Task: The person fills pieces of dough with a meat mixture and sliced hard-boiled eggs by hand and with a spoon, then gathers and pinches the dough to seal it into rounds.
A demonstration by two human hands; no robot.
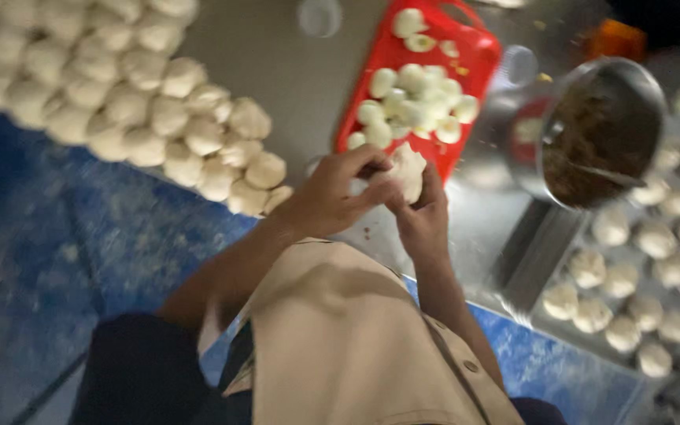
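Note:
My left hand and my right hand meet over the steel table, both closed around one pale dough bun. The left fingers pinch its top while the right hand cups it from below. Just beyond the bun lies a red tray with several small white dough pieces on it. A metal bowl of brown filling with a spoon in it stands to the right. The picture is blurred by motion.
A large heap of shaped buns covers the upper left. More finished buns lie in rows on a metal tray at the right. Blue floor shows below the table's edge. My beige apron fills the lower middle.

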